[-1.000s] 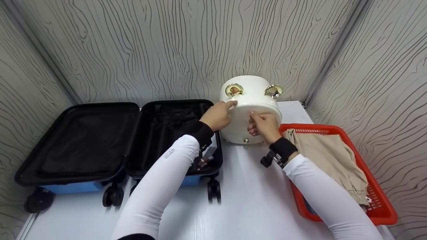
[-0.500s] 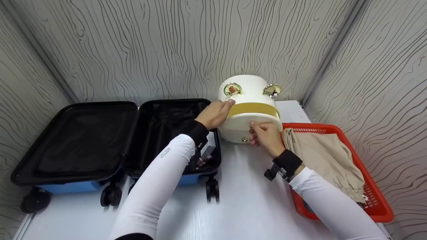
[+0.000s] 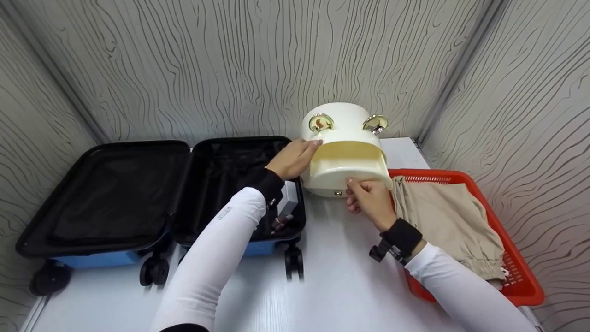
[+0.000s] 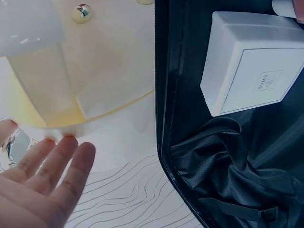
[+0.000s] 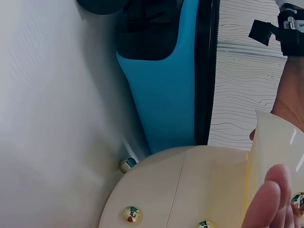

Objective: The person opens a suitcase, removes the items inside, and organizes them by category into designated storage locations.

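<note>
A rounded white storage box (image 3: 341, 113) with two gold ear-shaped pieces stands against the back wall. Its front flap (image 3: 329, 179) is tilted down, showing a cream-yellow inside. My right hand (image 3: 374, 200) pinches the flap at its upper edge with thumb and finger; a gold knob (image 5: 298, 203) shows beside those fingers in the right wrist view. With fingers extended, my left hand (image 3: 292, 159) rests against the left edge of the opening. In the left wrist view its fingertips (image 4: 85, 154) lie along the box's rim.
An open suitcase (image 3: 110, 258) with blue shell and black lining lies at left, wheels toward me. Inside its right half are a small white box (image 4: 259, 71) and a lipstick-like tube (image 3: 282, 222). A red basket (image 3: 530, 288) with folded beige trousers (image 3: 454, 216) stands at right.
The flap has swung down and forward from closed, uncovering the box's inside. My right hand has come down and toward me with it; my left hand has stayed near the rim.
</note>
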Action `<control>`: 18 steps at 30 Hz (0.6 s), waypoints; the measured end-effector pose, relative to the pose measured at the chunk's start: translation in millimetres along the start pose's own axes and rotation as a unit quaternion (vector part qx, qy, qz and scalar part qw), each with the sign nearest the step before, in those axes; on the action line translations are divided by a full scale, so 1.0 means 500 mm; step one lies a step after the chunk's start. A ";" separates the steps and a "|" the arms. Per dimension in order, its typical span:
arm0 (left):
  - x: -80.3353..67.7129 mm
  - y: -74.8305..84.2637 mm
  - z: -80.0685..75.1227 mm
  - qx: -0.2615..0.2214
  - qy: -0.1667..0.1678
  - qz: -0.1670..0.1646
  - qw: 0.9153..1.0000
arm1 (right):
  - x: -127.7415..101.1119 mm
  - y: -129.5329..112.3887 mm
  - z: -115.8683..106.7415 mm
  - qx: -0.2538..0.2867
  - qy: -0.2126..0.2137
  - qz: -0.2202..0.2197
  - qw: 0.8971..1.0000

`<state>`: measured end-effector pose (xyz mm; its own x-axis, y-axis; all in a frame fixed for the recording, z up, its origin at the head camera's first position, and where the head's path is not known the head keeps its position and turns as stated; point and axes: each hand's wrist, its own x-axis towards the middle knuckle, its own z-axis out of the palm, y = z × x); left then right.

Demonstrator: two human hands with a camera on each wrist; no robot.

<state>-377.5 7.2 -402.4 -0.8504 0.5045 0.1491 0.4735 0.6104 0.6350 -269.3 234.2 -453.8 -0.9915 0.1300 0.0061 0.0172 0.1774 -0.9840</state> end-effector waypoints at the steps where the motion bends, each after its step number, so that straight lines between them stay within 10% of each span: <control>1: -0.002 -0.004 -0.001 -0.002 0.005 0.008 1.000 | 0.001 0.001 0.000 -0.001 0.000 -0.002 1.000; 8: -0.008 -0.067 -0.011 0.004 0.033 0.023 0.999 | 0.002 0.002 -0.003 -0.001 0.006 -0.006 1.000; 18: 0.012 -0.284 0.083 0.095 -0.148 -0.096 0.980 | 0.002 0.007 0.002 0.006 0.007 -0.008 1.000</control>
<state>-440.5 -51.2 -523.1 -0.8377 0.5069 -0.2035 0.3688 0.7997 0.4737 -270.5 233.8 -457.6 -0.9898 0.1404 0.0235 0.0004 0.1680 -0.9858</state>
